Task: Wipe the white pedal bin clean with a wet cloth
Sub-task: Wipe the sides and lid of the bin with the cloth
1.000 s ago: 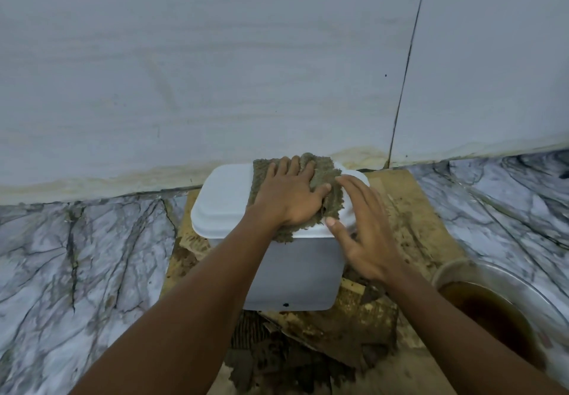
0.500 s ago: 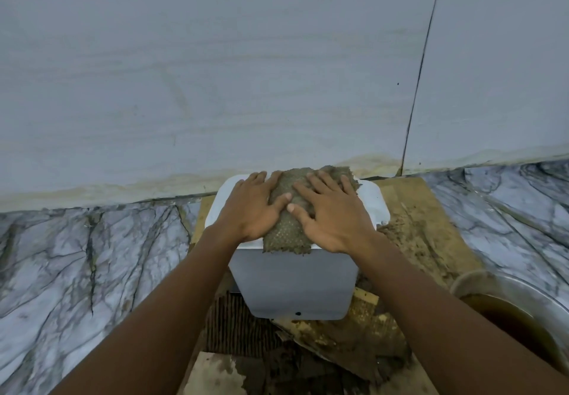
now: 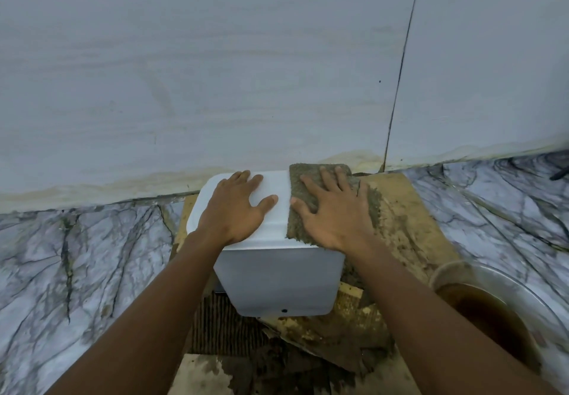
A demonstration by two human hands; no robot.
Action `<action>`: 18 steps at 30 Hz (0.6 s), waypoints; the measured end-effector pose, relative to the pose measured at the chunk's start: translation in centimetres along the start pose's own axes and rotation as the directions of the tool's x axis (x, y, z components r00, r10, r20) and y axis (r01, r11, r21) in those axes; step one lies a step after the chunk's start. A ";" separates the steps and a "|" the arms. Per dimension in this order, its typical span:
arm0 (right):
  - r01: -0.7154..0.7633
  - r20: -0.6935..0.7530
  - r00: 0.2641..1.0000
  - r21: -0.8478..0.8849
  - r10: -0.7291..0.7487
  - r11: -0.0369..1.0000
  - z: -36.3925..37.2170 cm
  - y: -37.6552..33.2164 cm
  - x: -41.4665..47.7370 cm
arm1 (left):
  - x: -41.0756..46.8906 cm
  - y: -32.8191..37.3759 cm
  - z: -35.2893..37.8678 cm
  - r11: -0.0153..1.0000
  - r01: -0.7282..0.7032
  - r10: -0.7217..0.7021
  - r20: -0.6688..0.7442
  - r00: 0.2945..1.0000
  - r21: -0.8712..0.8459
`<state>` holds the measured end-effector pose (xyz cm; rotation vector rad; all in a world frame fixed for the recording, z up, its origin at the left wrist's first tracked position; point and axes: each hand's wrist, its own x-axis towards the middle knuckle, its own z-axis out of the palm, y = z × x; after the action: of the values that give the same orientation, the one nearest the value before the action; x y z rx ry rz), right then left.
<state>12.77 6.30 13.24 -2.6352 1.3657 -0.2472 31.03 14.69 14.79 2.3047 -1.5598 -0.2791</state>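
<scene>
**Both hands flat on the bin lid**

Here the white pedal bin (image 3: 277, 280) stands against the wall (image 3: 215, 71) on soiled cardboard (image 3: 406, 210) laid over the marble-patterned floor (image 3: 77, 256). Its lid faces up. A wet, grey-brown cloth (image 3: 303, 197) covers the right portion of the lid. The right hand (image 3: 332, 213) lies on the cloth, palm down, fingers spread wide and gripping nothing. The left hand (image 3: 235, 210) rests flat on the bare left portion of the lid, fingers extended, just beside the cloth edge. A clear bowl (image 3: 520, 290) of brown water sits on the floor to the right of the bin.
</scene>
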 end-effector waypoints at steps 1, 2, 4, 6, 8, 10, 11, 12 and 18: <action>-0.038 -0.043 0.998 0.022 0.039 0.999 0.3 0.3 0.0 | 0.0 0.0 0.0 1.000 -0.002 0.002 0.000 1.000 0.005; -0.071 -0.085 0.994 0.051 0.076 0.996 0.4 0.7 -0.1 | 0.0 -0.1 0.1 1.000 -0.003 0.003 -0.001 1.000 0.010; -0.144 -0.141 0.976 0.172 0.169 0.975 0.7 1.8 0.0 | 0.2 -0.1 0.2 1.000 -0.009 0.009 -0.003 1.000 0.019; -0.218 -0.145 0.944 0.403 0.298 0.889 1.1 2.7 -0.2 | 0.4 -0.2 0.3 1.000 -0.009 0.009 -0.006 1.000 0.017; -0.221 -0.173 0.905 0.591 0.390 0.776 1.9 2.7 -0.9 | 0.5 -0.3 0.4 1.000 -0.009 0.010 -0.012 1.000 0.021; -0.192 -0.240 0.870 0.639 0.430 0.745 2.9 1.5 -2.3 | 0.4 -0.4 0.5 1.000 -0.009 0.010 -0.022 1.000 0.022; -0.184 -0.275 0.857 0.627 0.436 0.757 3.3 0.7 -3.1 | 0.3 -0.3 0.5 1.000 -0.009 0.009 -0.024 1.000 0.022; -0.178 -0.309 0.850 0.593 0.426 0.786 3.7 -0.2 -3.9 | 0.2 -0.3 0.5 1.000 -0.010 0.010 -0.026 1.000 0.024; -0.098 -0.366 0.913 0.233 0.181 0.967 3.6 -1.8 -3.8 | 0.2 0.0 0.4 1.000 -0.005 0.005 -0.009 1.000 0.031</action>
<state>12.81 10.71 9.82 -2.3800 1.5318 -0.8797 30.96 14.43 14.49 2.3219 -1.5760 -0.2450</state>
